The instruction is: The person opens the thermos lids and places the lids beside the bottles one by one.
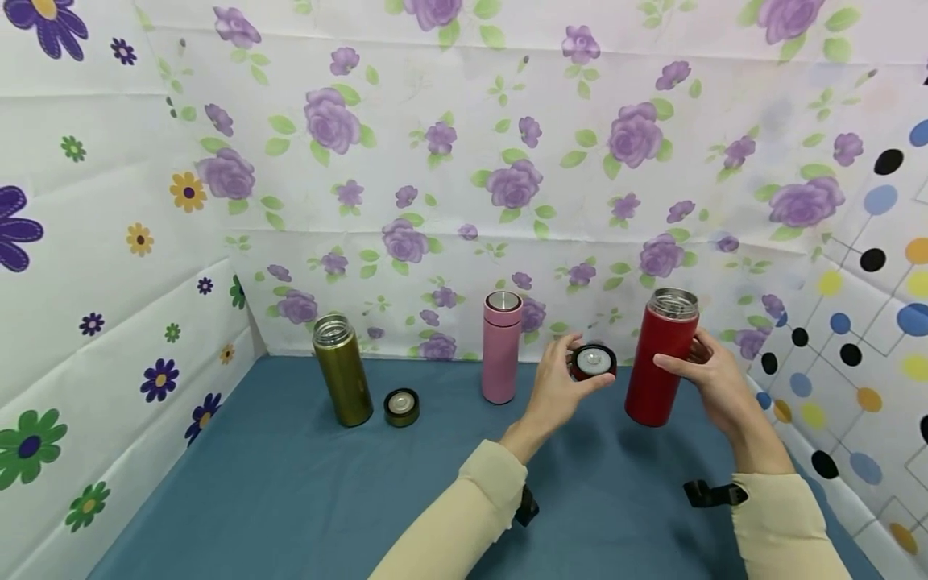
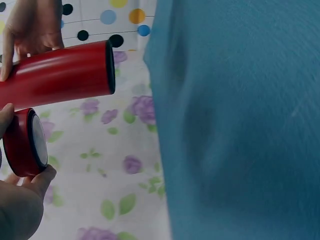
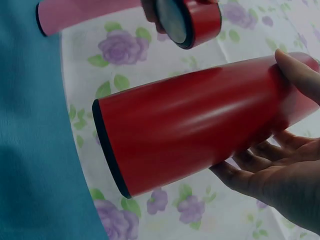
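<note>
My right hand (image 1: 714, 380) grips a red vacuum flask (image 1: 656, 370) from its right side, with the thumb across the front. The flask is uncapped, showing a bare steel neck, and leans slightly to the right. A shadow on the cloth and the wrist views show its dark base raised off the table. Left of it, my left hand (image 1: 557, 388) pinches the red flask lid (image 1: 593, 362) between thumb and fingers, in the air. The lid has a pale disc inside a dark ring. In the right wrist view, the lid (image 3: 205, 22) stays apart from the flask (image 3: 200, 120).
A closed pink flask (image 1: 501, 350) stands left of my left hand. Farther left are an uncapped olive-green flask (image 1: 343, 379) and its lid (image 1: 402, 409) on the blue cloth (image 1: 290, 483). Patterned sheets (image 1: 435, 161) enclose the back and both sides.
</note>
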A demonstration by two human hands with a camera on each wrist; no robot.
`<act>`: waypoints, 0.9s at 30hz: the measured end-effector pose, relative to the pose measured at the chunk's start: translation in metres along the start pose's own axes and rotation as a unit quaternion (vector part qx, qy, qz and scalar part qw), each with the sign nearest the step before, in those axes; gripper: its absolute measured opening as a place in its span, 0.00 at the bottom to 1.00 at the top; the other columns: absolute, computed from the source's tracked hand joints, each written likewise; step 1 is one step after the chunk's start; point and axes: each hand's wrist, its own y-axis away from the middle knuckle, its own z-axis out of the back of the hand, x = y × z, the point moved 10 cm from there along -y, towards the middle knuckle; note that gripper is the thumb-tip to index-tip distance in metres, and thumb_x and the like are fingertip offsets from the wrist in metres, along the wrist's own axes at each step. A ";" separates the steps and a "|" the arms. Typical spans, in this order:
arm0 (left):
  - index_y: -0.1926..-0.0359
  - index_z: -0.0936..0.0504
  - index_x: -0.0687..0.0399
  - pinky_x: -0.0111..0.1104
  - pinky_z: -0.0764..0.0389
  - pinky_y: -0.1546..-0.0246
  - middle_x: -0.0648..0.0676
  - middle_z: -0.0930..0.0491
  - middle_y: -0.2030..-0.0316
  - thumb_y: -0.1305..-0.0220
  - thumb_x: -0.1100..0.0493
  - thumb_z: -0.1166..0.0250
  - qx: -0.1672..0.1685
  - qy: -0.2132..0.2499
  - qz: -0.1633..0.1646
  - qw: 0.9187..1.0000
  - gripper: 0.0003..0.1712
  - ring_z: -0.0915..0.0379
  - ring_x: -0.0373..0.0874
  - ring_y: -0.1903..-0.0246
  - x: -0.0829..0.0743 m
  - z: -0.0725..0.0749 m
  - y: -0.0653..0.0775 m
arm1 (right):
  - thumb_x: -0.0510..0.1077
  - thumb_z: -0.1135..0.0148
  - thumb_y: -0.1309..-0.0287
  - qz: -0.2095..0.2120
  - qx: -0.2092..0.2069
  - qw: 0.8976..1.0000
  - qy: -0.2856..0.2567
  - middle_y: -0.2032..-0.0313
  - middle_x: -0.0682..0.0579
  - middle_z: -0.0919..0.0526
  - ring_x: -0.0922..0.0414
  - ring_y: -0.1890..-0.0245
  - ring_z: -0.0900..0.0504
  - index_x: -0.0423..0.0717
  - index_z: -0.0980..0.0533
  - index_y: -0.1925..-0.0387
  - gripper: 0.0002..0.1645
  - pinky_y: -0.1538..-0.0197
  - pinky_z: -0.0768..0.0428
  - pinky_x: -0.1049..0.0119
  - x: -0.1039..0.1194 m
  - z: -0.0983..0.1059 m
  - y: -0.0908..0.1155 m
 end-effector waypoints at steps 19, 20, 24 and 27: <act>0.31 0.22 0.43 0.34 0.21 0.46 0.43 0.28 0.45 0.45 0.47 0.18 0.027 -0.061 0.124 0.990 0.40 0.27 0.38 0.45 0.056 -0.085 -0.005 | 0.42 0.30 0.33 -0.039 -0.060 0.996 -0.056 0.42 0.67 0.26 0.66 0.42 0.31 0.58 0.40 0.24 0.43 0.45 0.30 0.75 -0.038 0.056 -0.001; 0.31 0.22 0.43 0.34 0.21 0.46 0.43 0.28 0.45 0.44 0.47 0.18 0.028 -0.074 0.129 0.989 0.40 0.27 0.38 0.44 0.057 -0.090 -0.005 | 0.41 0.30 0.32 -0.041 -0.060 0.995 -0.064 0.42 0.67 0.27 0.67 0.42 0.31 0.59 0.40 0.24 0.42 0.43 0.31 0.74 -0.040 0.059 -0.001; 0.29 0.24 0.42 0.33 0.20 0.46 0.43 0.27 0.42 0.43 0.48 0.19 0.033 -0.128 0.140 0.981 0.41 0.26 0.39 0.42 0.062 -0.103 -0.004 | 0.39 0.32 0.32 -0.051 -0.057 0.993 -0.087 0.41 0.68 0.28 0.68 0.42 0.32 0.63 0.40 0.27 0.40 0.40 0.33 0.72 -0.046 0.067 -0.005; 0.29 0.24 0.40 0.33 0.19 0.46 0.42 0.25 0.41 0.43 0.48 0.19 0.039 -0.154 0.144 0.977 0.41 0.25 0.39 0.42 0.065 -0.111 -0.004 | 0.39 0.31 0.32 -0.059 -0.058 0.993 -0.083 0.42 0.69 0.28 0.68 0.42 0.32 0.63 0.42 0.26 0.42 0.41 0.32 0.74 -0.050 0.070 -0.008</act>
